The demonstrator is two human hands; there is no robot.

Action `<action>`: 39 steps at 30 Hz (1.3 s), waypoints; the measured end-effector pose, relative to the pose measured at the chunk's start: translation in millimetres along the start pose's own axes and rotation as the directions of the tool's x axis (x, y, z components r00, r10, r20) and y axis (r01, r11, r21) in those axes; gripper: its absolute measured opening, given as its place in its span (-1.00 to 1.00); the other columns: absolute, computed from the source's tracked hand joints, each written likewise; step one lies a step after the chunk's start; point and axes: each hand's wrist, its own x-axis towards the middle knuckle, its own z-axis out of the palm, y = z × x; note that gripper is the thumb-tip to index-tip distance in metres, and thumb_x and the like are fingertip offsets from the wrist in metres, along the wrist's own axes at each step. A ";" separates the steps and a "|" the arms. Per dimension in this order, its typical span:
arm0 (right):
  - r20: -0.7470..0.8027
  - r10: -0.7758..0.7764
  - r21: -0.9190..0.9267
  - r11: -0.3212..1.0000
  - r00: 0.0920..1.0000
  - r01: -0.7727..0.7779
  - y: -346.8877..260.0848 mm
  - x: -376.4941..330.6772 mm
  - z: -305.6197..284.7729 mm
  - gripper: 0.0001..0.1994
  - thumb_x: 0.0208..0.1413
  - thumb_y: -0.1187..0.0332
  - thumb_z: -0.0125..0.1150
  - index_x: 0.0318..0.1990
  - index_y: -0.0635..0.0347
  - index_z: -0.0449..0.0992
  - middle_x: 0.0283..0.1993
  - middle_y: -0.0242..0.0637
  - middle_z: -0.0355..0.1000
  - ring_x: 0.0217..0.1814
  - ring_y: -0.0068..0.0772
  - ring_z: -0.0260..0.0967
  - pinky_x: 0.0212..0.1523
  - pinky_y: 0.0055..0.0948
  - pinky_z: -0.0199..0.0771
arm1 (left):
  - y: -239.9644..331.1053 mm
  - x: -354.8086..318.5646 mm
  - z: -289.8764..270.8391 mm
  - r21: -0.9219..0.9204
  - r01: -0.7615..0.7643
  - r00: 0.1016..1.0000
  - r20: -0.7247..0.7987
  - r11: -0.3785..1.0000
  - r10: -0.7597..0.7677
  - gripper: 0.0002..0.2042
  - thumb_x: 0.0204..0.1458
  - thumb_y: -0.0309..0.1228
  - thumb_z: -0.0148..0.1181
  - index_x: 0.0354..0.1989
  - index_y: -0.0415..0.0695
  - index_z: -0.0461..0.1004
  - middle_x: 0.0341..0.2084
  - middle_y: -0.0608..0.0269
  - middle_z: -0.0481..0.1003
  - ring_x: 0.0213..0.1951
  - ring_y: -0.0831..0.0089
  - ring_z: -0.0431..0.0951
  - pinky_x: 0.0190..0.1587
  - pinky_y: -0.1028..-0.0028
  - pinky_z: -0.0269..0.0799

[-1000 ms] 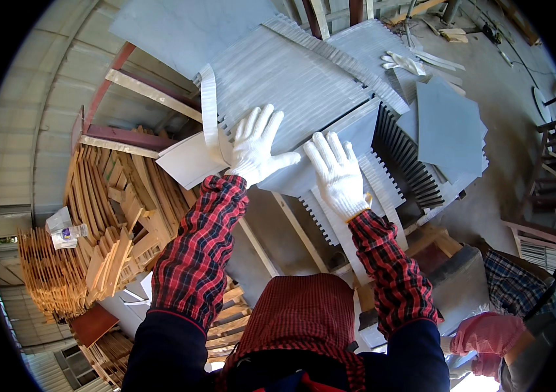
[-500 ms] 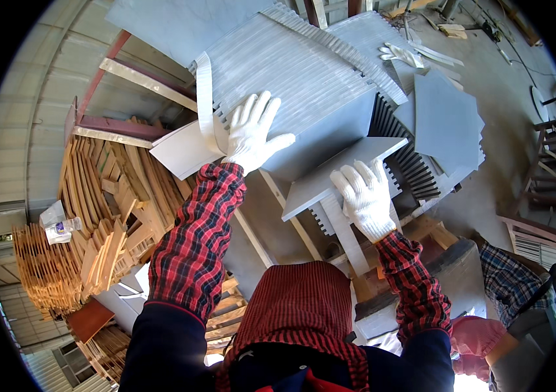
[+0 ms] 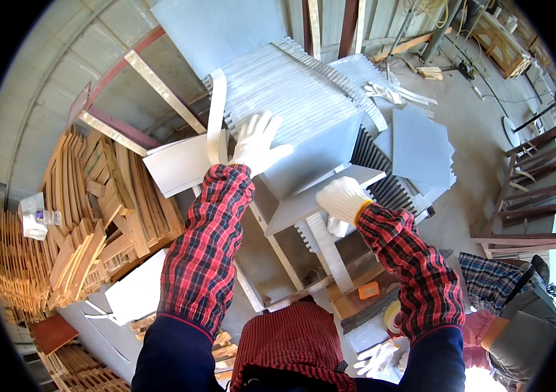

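Observation:
My left hand (image 3: 258, 145), in a white knitted glove, rests with spread fingers against the near left edge of a tight row of grey panels (image 3: 291, 91). A curved pale strip (image 3: 216, 114) and a whitish board (image 3: 183, 164) are just left of it. My right hand (image 3: 343, 198), gloved too, closes over the near edge of a tilted grey panel (image 3: 294, 209) that stands apart from the row. Its fingertips are partly hidden. A small whitish shape (image 3: 337, 227) shows beneath that hand; I cannot tell what it is.
Stacked wooden slats (image 3: 88, 209) stand at left beside a red-brown frame (image 3: 121, 124). Further grey panels (image 3: 421, 147) and a white glove (image 3: 382, 92) lie at right. A person in a checked sleeve (image 3: 496, 281) is at the lower right. An orange item (image 3: 368, 291) lies nearby.
My right hand's fingers have curled from a spread pose, and the hand has shifted left along the tilted panel. My left hand stays against the row. The view has shifted.

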 end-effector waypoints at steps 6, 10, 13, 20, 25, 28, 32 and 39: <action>-0.071 -0.008 -0.024 1.000 0.997 0.006 -99.9 -34.5 -57.2 -0.87 0.04 0.35 0.27 -0.36 0.11 0.73 -0.35 -0.19 0.65 -0.26 -0.12 0.66 -0.33 -0.21 0.64 | -16.3 -205.9 -77.1 -0.639 0.348 0.922 0.102 0.686 -0.372 -0.53 0.32 -0.17 0.11 0.29 -0.17 0.42 0.28 -0.02 0.41 0.36 0.19 0.34 0.40 0.33 0.19; -0.141 -0.069 0.181 0.979 0.988 0.094 -198.3 -72.2 -111.8 -0.79 0.08 0.22 0.28 -0.26 0.10 0.72 -0.31 -0.14 0.64 -0.20 -0.08 0.65 -0.20 -0.13 0.64 | -129.0 -521.7 30.5 -0.784 0.582 0.426 0.519 -0.215 -0.741 -0.25 0.30 0.20 -0.04 0.45 -0.16 0.22 0.35 0.17 0.33 0.28 0.36 0.33 0.33 0.36 0.17; -0.068 0.116 0.474 0.878 0.991 -0.070 -244.1 -121.5 -110.3 -0.67 0.08 0.07 0.31 -0.16 0.11 0.68 -0.29 -0.06 0.61 -0.12 -0.02 0.60 -0.03 -0.14 0.59 | -13.9 -575.5 56.8 -0.598 0.508 0.427 0.800 -0.620 -0.421 -0.05 0.19 0.47 -0.34 0.58 0.02 -0.09 0.55 0.15 -0.05 0.52 0.07 -0.04 0.50 0.11 -0.21; 0.150 0.621 0.988 -0.058 0.770 -0.146 -364.2 -226.2 46.6 -0.33 -0.04 -0.05 0.47 0.05 0.39 0.56 -0.11 0.06 0.62 -0.04 -0.09 0.61 0.02 -0.24 0.53 | 107.8 -595.8 34.6 -0.639 0.206 0.654 0.653 -0.741 -0.381 -0.17 0.32 0.33 -0.38 0.48 -0.15 0.12 0.40 0.14 0.22 0.36 0.13 0.24 0.40 0.22 0.14; 0.461 0.770 0.883 -0.353 0.440 -0.309 -456.2 -295.1 149.2 -0.23 -0.01 -0.06 0.42 0.21 0.39 0.42 -0.04 0.14 0.58 0.04 -0.03 0.58 0.06 -0.22 0.54 | 131.8 -603.2 16.8 -0.586 0.622 0.484 0.809 -0.520 -0.333 -0.22 0.31 0.25 -0.14 0.41 -0.22 0.22 0.30 0.06 0.36 0.27 0.15 0.37 0.33 0.19 0.28; 0.565 0.766 0.823 -0.495 0.307 -0.279 -498.2 -344.3 194.4 -0.30 0.08 0.01 0.41 0.17 0.47 0.42 0.00 0.06 0.58 0.03 -0.18 0.55 0.07 -0.27 0.52 | 163.1 -595.9 30.2 -0.594 0.732 0.470 0.795 -0.334 -0.384 -0.29 0.31 0.10 0.07 0.35 -0.32 0.29 0.23 0.05 0.42 0.17 0.23 0.48 0.22 0.27 0.43; 0.678 0.711 0.735 -0.655 0.189 -0.175 -532.0 -389.4 246.3 -0.26 0.07 -0.08 0.38 0.19 0.40 0.39 -0.01 0.08 0.57 0.05 -0.03 0.56 0.08 -0.21 0.53 | 206.5 -573.1 64.6 -0.513 0.857 0.464 0.812 -0.052 -0.355 -0.24 0.24 0.14 0.16 0.37 -0.27 0.30 0.22 0.09 0.44 0.17 0.28 0.47 0.24 0.27 0.39; 0.656 0.735 0.749 -0.605 0.171 -0.270 -495.2 -406.0 295.4 -0.22 0.08 -0.12 0.35 0.23 0.38 0.33 0.01 0.18 0.56 0.07 0.12 0.54 0.08 -0.14 0.51 | 267.0 -526.8 77.0 -0.485 0.872 0.444 0.845 -0.074 -0.299 -0.22 0.21 0.18 0.18 0.34 -0.29 0.33 0.20 0.05 0.47 0.17 0.30 0.48 0.24 0.30 0.40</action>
